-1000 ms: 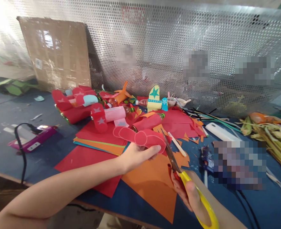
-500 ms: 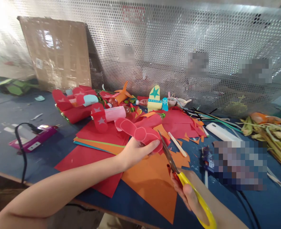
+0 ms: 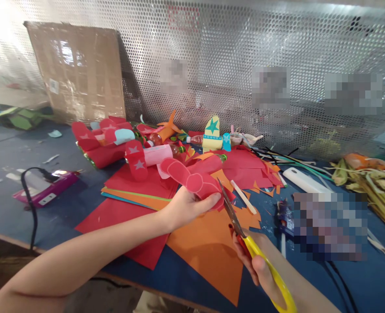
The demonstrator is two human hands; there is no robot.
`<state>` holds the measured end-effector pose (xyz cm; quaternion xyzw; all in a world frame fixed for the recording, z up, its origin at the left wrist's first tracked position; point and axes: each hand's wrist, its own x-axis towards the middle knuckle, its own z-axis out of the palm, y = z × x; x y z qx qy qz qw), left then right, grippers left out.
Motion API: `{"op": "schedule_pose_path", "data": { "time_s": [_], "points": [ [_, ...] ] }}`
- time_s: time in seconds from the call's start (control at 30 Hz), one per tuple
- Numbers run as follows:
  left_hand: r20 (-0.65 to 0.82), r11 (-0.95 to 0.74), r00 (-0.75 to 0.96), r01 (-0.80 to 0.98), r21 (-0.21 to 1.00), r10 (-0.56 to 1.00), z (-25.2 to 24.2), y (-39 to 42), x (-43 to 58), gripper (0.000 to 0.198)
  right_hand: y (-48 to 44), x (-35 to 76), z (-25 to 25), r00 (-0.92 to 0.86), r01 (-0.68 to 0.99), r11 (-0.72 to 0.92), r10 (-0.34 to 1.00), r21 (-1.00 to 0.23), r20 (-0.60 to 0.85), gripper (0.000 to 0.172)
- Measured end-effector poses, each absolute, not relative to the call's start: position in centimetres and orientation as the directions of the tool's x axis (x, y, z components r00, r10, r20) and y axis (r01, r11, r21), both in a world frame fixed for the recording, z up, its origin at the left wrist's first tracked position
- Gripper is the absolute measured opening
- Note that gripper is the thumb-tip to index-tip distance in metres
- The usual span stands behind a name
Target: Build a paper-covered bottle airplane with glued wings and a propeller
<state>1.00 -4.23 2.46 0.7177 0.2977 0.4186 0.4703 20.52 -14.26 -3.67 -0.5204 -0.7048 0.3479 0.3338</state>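
A red paper propeller cutout (image 3: pixel 195 182) with pale drawn outlines is pinched in my left hand (image 3: pixel 187 208), thumb on top. My right hand (image 3: pixel 252 258) grips yellow-handled scissors (image 3: pixel 233 215), their blades pointing up and left beside the cutout's right edge. Whether the blades touch the paper I cannot tell. Beneath my hands lie a large orange paper sheet (image 3: pixel 208 256) and red paper sheets (image 3: pixel 130 230). Behind the cutout, a pink paper-wrapped bottle (image 3: pixel 158 155) carries a red wing piece with silver stars (image 3: pixel 136 161).
A purple power strip (image 3: pixel 47 189) with a black cable sits at left. Further paper-covered bottles (image 3: pixel 102 154) and a yellow one with a green star (image 3: pixel 212 132) stand behind. A white stick (image 3: pixel 243 197), paper scraps and dried husks (image 3: pixel 375 191) lie to the right. Cardboard (image 3: pixel 78 74) leans against a perforated metal wall.
The red cutout and my left hand have shifted very slightly to the right. My right hand and the scissors look almost unmoved.
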Motion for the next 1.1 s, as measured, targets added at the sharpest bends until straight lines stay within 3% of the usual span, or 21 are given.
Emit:
{"op": "schedule_pose_path", "data": {
  "time_s": [0.23,0.53,1.1],
  "points": [
    [0.326,-0.384,0.485,0.022,0.923,0.811,2.6,-4.3,1.0,0.023,-14.3,20.2,-2.9,-0.213,0.509,0.232,0.967,-0.829,0.140,0.067],
    [0.283,-0.324,0.504,-0.006,0.946,0.816,2.5,-4.2,0.9,0.025,-13.5,20.7,0.0,-0.357,0.540,0.224,0.934,-0.811,0.020,0.062],
    [0.229,-0.242,0.498,-0.038,0.969,0.836,2.5,-4.2,0.9,0.033,-13.0,21.7,-2.4,-0.394,0.492,0.204,0.919,-0.846,-0.008,0.062]
  ]
}}
